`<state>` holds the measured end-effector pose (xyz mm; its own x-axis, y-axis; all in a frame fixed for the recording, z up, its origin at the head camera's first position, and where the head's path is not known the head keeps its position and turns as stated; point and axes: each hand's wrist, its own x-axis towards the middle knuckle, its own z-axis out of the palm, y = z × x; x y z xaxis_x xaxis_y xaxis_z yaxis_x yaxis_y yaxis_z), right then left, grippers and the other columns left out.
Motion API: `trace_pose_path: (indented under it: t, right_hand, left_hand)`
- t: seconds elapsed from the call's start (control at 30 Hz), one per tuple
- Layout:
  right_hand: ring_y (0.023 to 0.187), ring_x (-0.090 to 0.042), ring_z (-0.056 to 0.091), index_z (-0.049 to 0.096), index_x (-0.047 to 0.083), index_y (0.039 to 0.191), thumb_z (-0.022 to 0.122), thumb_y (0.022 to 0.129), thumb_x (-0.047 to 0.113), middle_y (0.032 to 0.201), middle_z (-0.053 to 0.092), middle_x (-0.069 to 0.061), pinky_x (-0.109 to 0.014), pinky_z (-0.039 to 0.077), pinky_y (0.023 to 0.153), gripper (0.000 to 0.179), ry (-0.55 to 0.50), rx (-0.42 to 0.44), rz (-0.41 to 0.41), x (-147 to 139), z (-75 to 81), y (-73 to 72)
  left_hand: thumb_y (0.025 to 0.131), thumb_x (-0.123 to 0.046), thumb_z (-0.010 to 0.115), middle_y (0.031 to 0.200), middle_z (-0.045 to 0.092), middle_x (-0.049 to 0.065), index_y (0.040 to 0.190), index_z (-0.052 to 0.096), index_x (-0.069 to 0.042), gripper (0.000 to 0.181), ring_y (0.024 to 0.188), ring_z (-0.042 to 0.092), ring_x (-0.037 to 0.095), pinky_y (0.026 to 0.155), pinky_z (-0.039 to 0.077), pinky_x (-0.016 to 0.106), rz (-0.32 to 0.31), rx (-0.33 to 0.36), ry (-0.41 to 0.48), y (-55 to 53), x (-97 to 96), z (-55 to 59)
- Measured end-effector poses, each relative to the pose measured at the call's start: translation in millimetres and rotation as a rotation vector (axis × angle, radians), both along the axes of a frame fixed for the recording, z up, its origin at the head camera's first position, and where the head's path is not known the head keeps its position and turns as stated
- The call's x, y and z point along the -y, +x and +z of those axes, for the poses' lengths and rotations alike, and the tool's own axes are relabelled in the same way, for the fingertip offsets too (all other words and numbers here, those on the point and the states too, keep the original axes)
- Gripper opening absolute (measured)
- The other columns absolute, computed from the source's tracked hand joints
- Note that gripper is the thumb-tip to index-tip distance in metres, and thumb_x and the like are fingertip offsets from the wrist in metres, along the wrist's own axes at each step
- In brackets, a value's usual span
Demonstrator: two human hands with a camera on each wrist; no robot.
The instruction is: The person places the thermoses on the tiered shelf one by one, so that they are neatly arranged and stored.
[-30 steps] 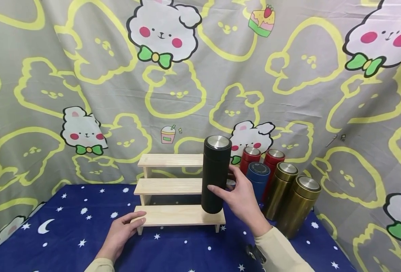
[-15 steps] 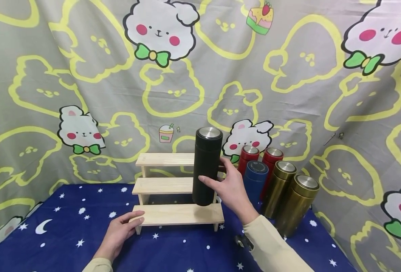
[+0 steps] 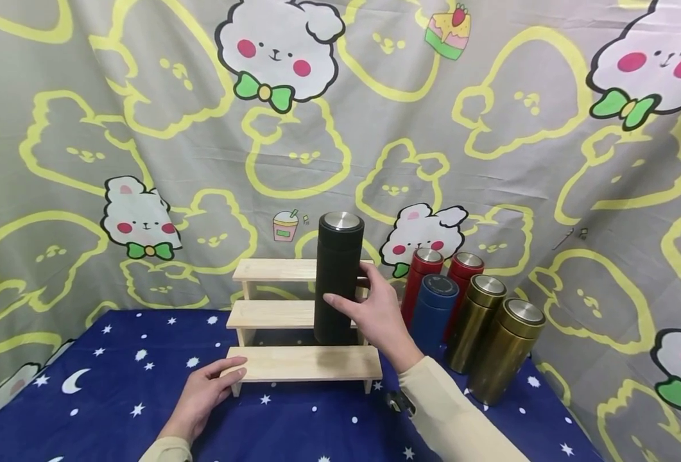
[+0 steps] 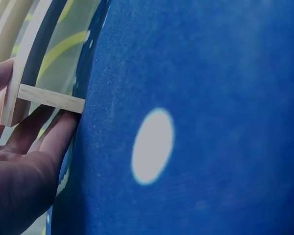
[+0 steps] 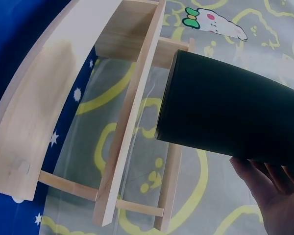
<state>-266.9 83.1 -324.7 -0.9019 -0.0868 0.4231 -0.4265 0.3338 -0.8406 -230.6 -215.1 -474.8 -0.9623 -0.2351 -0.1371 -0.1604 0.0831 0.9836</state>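
My right hand grips a black thermos with a silver lid top, thumb across its front and fingers behind. The thermos is upright, overlapping the middle and top steps of a three-step wooden display rack in the head view. From the right wrist, the flat base end of the black thermos shows clear of the wooden boards. At the rack's lower left corner, my left hand pinches the bottom step. The left wrist view shows the thumb on the board and fingers beneath, beside the short leg.
Right of the rack stand two red thermoses, a blue thermos and two gold thermoses, close together. A dark blue star-print cloth covers the table. A cartoon-print curtain hangs behind.
My right hand has carried the black thermos left and up, from in front of the bottom step's right end to above its right half. My left hand stays on the rack.
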Motion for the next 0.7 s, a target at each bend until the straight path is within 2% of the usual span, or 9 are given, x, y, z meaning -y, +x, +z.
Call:
trace_pose_path:
  t: [0.23,0.43,0.7]
  right_hand:
    - [0.113,-0.024,0.058,0.047,0.014,0.140,0.085,0.078,0.033,0.128,0.056,-0.004,-0.043,0.053,0.089,0.075,-0.003,-0.002,0.047,9.6,2.2,-8.0]
    - [0.108,-0.019,0.057,0.050,0.013,0.139,0.085,0.078,0.035,0.122,0.059,-0.001,-0.039,0.055,0.086,0.073,0.025,-0.042,0.022,18.2,5.3,-15.3]
    - [0.107,-0.020,0.058,0.052,0.014,0.138,0.086,0.076,0.037,0.119,0.061,-0.001,-0.039,0.054,0.084,0.075,-0.007,0.004,0.038,30.8,9.7,-19.7]
  left_hand:
    - [0.085,-0.015,0.079,0.139,0.047,0.029,0.116,0.071,0.002,0.037,0.103,0.061,0.020,0.082,0.053,0.031,0.001,-0.006,0.026,-0.9,-0.7,-0.5]
    - [0.085,-0.015,0.079,0.139,0.047,0.029,0.116,0.070,0.003,0.037,0.103,0.061,0.021,0.083,0.054,0.032,-0.003,-0.018,0.043,-1.7,-1.4,-2.7]
    - [0.085,-0.014,0.079,0.140,0.046,0.029,0.118,0.069,0.004,0.039,0.104,0.061,0.021,0.085,0.053,0.034,-0.008,-0.019,0.049,-0.9,-0.4,-4.5]
